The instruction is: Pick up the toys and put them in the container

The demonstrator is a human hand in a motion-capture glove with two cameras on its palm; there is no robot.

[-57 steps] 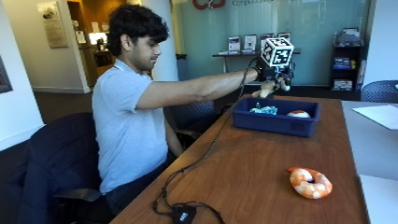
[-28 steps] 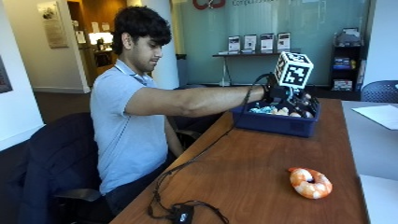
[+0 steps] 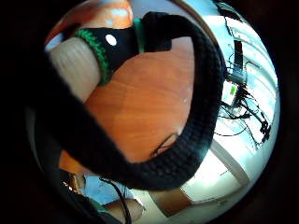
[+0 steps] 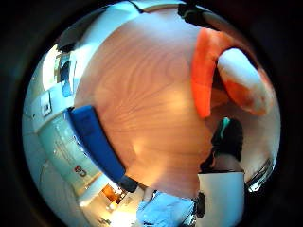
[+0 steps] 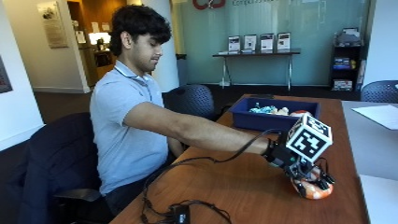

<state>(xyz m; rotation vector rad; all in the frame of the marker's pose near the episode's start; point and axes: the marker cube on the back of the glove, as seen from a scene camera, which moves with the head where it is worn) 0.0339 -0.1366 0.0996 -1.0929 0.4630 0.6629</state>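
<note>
1. Orange-and-white toy (image 5: 313, 187) lies on the bench (image 5: 249, 196) near its edge, well apart from the blue container (image 5: 273, 116).
2. Right hand (image 5: 297, 163) sits directly over the toy, touching or nearly so.
3. Finger closure: cannot tell.
4. Bare wood lies between toy and container.

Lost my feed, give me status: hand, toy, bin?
Gloved right hand down over the orange-and-white plush toy, grasp not visible. Blue plastic bin already holds toys. Wooden table between them unobstructed.

no readable text anywhere
</note>
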